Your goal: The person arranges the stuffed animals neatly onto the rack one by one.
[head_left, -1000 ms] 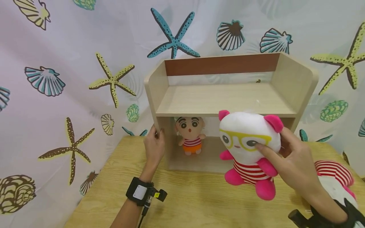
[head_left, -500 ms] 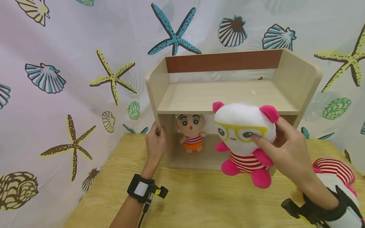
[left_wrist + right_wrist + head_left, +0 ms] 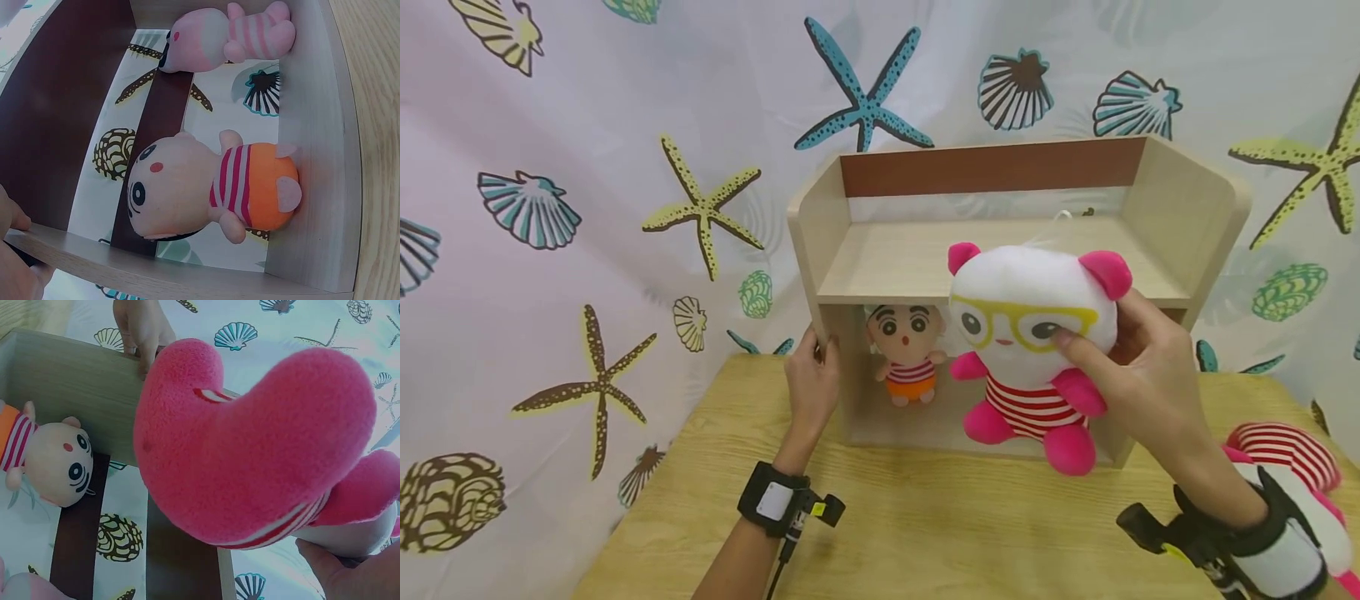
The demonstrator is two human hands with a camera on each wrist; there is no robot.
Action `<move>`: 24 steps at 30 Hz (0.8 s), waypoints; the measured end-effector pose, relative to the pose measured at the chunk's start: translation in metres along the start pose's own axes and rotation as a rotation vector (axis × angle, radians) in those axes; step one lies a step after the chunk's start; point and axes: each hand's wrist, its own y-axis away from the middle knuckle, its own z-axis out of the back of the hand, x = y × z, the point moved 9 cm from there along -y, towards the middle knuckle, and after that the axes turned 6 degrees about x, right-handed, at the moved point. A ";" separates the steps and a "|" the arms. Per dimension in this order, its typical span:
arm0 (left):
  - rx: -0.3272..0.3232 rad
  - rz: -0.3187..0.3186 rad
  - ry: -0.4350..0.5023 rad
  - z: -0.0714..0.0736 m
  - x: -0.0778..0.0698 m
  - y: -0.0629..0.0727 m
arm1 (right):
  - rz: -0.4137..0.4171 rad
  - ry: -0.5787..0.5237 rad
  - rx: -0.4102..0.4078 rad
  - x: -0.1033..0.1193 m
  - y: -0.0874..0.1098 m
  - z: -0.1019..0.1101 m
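Observation:
My right hand (image 3: 1157, 379) holds a white panda plush (image 3: 1026, 279) by the side of its head, thumb across the yellow glasses. The plush has pink ears and limbs and a red-striped body, and hangs upright before the right part of a small wooden shelf (image 3: 910, 258). With my left hand (image 3: 812, 383) I grip the shelf's left side panel at its front edge. In the lower compartment a boy doll (image 3: 910, 358) in orange shorts sits near the left wall. The left wrist view also has a pink plush (image 3: 200, 40) farther along that compartment, which the panda hides from the head view.
Another plush (image 3: 1285, 467) with red stripes lies on the wooden table (image 3: 940, 525) at the right, partly behind my right forearm. A curtain (image 3: 625, 108) printed with starfish and shells hangs behind the shelf. The upper board has raised side walls.
My right hand has carried the panda plush left and upward, closer in front of the shelf. My left hand keeps its grip on the side panel.

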 end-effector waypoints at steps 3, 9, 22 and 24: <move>0.000 -0.004 -0.004 -0.001 0.000 0.002 | -0.019 -0.008 -0.005 -0.002 -0.003 0.000; -0.010 -0.014 -0.001 0.000 -0.001 0.001 | -0.036 -0.054 -0.005 -0.007 -0.013 -0.003; 0.001 -0.013 0.023 -0.001 0.000 0.001 | -0.029 -0.125 0.007 -0.003 -0.035 -0.016; 0.000 -0.020 0.025 -0.001 0.000 0.000 | -0.031 -0.136 0.015 -0.003 -0.039 -0.019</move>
